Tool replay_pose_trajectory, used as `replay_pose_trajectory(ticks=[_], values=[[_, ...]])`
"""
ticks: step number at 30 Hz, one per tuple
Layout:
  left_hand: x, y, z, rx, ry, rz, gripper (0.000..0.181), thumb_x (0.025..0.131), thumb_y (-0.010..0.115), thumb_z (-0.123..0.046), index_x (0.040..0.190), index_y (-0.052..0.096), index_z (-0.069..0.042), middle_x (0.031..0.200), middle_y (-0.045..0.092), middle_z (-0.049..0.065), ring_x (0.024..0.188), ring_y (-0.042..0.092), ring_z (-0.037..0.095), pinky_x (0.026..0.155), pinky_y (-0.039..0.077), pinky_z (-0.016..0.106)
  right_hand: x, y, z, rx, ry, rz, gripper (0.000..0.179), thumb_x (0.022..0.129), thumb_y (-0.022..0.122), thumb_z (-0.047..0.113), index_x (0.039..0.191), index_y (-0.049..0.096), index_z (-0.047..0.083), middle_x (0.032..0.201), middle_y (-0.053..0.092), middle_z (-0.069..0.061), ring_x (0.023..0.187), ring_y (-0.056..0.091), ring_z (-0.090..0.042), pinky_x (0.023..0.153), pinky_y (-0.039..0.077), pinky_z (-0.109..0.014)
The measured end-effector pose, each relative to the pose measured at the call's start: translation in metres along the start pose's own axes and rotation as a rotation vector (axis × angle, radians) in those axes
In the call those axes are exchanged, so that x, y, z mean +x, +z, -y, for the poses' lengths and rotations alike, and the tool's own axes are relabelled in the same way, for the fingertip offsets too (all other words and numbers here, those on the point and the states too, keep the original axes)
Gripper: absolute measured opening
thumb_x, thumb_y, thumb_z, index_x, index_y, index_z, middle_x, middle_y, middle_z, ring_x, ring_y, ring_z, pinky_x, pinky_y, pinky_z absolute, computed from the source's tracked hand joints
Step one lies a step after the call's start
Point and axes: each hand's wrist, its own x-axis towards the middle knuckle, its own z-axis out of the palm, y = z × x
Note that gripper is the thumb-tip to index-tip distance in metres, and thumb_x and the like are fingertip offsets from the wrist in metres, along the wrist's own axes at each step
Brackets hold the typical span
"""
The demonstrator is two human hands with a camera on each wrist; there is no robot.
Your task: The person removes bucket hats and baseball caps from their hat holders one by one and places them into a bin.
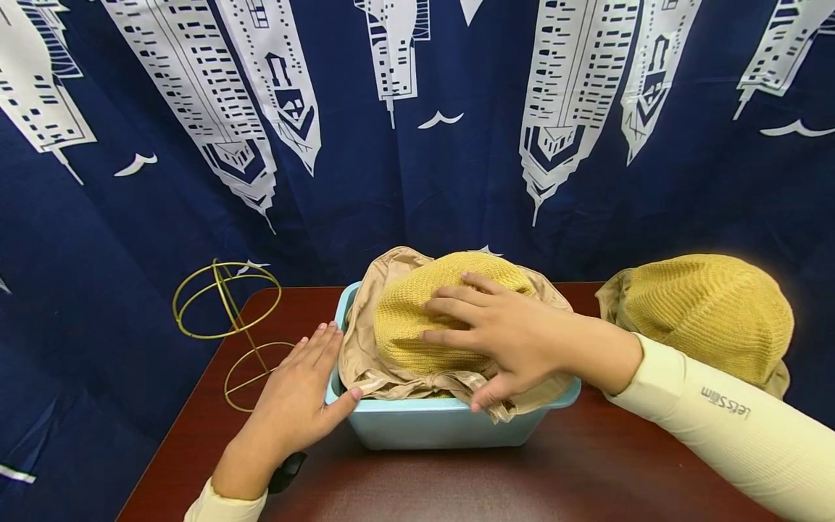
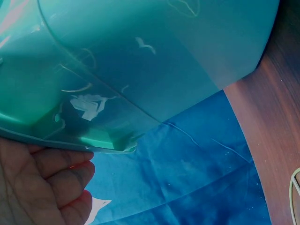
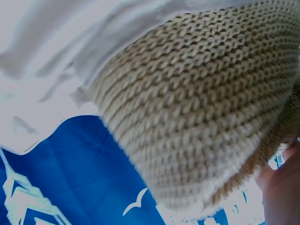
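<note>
A hat with a yellow knitted crown (image 1: 404, 319) and a beige fabric brim (image 1: 362, 341) lies on top of a light blue plastic bin (image 1: 443, 424), a ribbon bow at its front. Over the crown my right hand (image 1: 515, 333) rests with its fingers spread. The knit (image 3: 197, 108) fills much of the right wrist view, with part of that hand (image 3: 283, 187) at the right edge. On the bin's left rim lies my left hand (image 1: 293, 399), its fingers extended. The left wrist view has the fingers (image 2: 65, 173) against the rim of the bin (image 2: 140, 70).
A gold wire stand (image 1: 251, 330) with two rings is at the left on the dark red-brown table (image 1: 626, 464). Another yellow knitted hat (image 1: 711, 312) sits at the right, partly behind my right sleeve. A navy curtain (image 1: 391, 181) with white building prints hangs behind.
</note>
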Motion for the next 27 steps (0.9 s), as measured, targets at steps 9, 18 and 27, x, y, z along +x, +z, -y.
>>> replay_pose_trajectory(ticks=[9,18,27], values=[[-0.002,-0.001,0.003,-0.005,-0.009,-0.002,0.084,0.091,0.056,-0.058,0.145,0.045,0.006,0.152,0.041,0.019,0.144,0.033,0.03,0.115,0.029,0.05,-0.008,0.003,-0.012,-0.128,0.107,0.062,0.095,0.079,0.062,0.072,0.156,0.035,0.023,0.163,0.018,-0.015,0.149,0.014,-0.034,0.116,0.014,-0.061],[-0.001,0.002,0.001,-0.007,0.006,-0.016,0.083,0.091,0.056,-0.057,0.144,0.045,0.006,0.151,0.042,0.019,0.143,0.034,0.031,0.114,0.03,0.051,0.003,0.024,-0.029,-0.033,0.16,0.156,0.1,0.076,0.063,0.072,0.158,0.028,0.028,0.166,0.008,-0.008,0.15,0.002,-0.039,0.111,0.008,-0.072],[0.001,0.002,0.0,-0.004,0.011,-0.022,0.083,0.091,0.056,-0.057,0.144,0.047,0.006,0.15,0.043,0.02,0.142,0.036,0.032,0.114,0.031,0.051,0.014,0.041,-0.04,0.05,0.135,0.266,0.097,0.081,0.058,0.072,0.16,0.02,0.03,0.166,0.006,-0.007,0.15,0.003,-0.04,0.112,0.014,-0.069]])
